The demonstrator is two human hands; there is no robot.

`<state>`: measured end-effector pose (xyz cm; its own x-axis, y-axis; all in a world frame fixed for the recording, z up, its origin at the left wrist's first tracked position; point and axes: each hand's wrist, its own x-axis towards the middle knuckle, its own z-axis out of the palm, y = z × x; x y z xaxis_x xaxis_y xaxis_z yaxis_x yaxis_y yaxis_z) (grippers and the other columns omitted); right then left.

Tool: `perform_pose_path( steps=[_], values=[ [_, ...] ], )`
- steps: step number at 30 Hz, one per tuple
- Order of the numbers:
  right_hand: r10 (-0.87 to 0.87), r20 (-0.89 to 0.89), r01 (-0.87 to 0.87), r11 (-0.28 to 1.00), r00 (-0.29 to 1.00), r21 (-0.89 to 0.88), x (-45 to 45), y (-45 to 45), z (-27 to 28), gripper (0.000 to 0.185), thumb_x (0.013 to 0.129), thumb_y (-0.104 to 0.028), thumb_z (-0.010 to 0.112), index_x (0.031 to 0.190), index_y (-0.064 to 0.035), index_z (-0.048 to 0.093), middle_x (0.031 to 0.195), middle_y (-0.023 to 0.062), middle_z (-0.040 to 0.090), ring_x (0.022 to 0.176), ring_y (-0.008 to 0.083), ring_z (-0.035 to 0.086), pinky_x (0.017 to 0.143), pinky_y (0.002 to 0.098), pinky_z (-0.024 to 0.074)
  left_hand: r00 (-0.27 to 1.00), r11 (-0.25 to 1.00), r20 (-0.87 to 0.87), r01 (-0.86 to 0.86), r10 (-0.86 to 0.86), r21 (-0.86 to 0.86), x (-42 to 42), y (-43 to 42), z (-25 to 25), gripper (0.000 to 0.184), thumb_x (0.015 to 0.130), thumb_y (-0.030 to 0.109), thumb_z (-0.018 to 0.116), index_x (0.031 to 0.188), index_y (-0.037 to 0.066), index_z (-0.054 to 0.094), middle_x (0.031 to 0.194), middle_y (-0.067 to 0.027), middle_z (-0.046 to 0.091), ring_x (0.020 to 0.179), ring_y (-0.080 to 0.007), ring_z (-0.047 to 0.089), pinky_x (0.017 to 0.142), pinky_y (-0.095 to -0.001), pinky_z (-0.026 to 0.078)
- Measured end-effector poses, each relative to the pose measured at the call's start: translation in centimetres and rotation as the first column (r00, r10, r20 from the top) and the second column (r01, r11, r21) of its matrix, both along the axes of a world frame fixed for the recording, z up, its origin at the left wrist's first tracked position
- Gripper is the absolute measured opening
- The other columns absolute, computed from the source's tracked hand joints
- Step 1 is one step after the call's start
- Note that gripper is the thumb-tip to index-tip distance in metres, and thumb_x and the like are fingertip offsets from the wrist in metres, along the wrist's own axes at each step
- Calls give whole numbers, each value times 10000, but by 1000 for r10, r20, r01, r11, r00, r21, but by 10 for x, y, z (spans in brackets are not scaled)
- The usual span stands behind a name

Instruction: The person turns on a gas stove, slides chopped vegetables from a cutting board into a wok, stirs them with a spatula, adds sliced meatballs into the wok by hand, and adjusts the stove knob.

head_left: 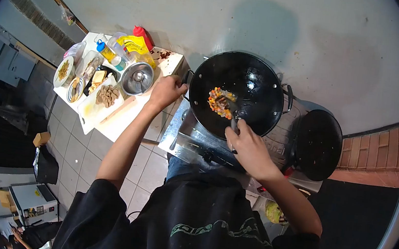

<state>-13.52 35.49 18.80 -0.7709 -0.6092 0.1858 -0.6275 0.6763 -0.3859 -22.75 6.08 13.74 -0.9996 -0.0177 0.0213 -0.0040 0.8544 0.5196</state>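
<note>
A large black wok (255,113) sits on the stove (193,133), its two loop handles at left and right. Closed at the wok's left handle (187,85) is my left hand (168,91). My right hand (249,145) grips the dark handle of a spatula (234,121) that reaches down into the wok. The spatula's blade is partly hidden among chopped orange, yellow and pale food (219,103), heaped left of the wok's middle. Bare, shiny metal shows over the rest of the wok's inside.
On the left table stand a metal bowl (137,78), a board with brown meat pieces (94,107), bottles and a yellow pouch (137,46). A black frying pan (318,145) lies right of the wok. Behind rises a grey wall (183,9). Another person's hands (17,235) show at lower left.
</note>
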Motion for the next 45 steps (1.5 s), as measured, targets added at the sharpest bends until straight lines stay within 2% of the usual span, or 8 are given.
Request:
perform_pose_path(
  steps=[14,16,20,25,32,41,43,45],
  values=[
    [-173,129,144,967,976,209,42,-37,9,192,773,-6,553,964,-9,560,989,187,483,864,350,613,682,420,530,931,932,174,279,-321,230,-10,-26,-5,411,821,365,631,777,-43,647,665,-208,604,648,-323,618,634,-399,470],
    [-429,301,426,901,851,81,25,-39,-8,230,766,16,543,994,-16,562,1019,200,489,871,385,614,702,453,525,915,908,171,312,-367,280,-9,-27,-11,421,827,373,629,767,-44,645,645,-203,597,624,-310,611,624,-396,464],
    [-452,2,446,880,892,162,32,-80,36,312,724,76,559,1026,-4,568,1020,215,506,854,405,612,716,474,519,906,873,150,320,-395,368,-16,-30,-18,451,840,387,632,727,-49,631,562,-161,553,522,-251,545,567,-376,439],
    [-447,160,441,895,880,70,43,-129,43,295,746,28,616,1033,-40,600,986,208,517,836,402,620,719,465,520,887,835,99,379,-450,397,-25,-30,-22,442,839,369,643,715,-55,611,553,-166,534,518,-251,535,564,-369,437],
    [-648,-16,648,761,761,30,8,-108,16,193,811,-17,606,1003,-38,602,1003,216,531,827,408,612,712,474,511,877,829,145,365,-459,423,-30,-32,-17,420,829,374,634,714,-30,621,636,-185,603,627,-321,606,631,-392,477],
    [-804,-283,822,563,523,-83,-23,-81,74,166,822,-98,581,725,29,626,644,217,616,584,397,624,584,409,516,860,829,158,394,-485,397,-33,-32,-20,416,809,405,623,722,-1,650,702,-185,654,732,-367,653,697,-421,510],
    [-929,181,943,332,323,17,-44,-61,70,248,830,-132,557,677,50,625,600,200,626,502,317,643,546,375,531,865,824,143,390,-480,410,-34,-32,-21,418,808,405,623,724,-3,651,702,-186,654,732,-368,652,696,-423,509],
    [-902,292,945,326,318,-22,-57,-46,50,254,838,-134,554,687,59,625,606,180,634,495,265,646,535,350,535,857,817,128,417,-500,399,-35,-33,-23,412,810,400,621,719,-1,647,697,-189,649,724,-368,650,692,-426,507]
  ],
)
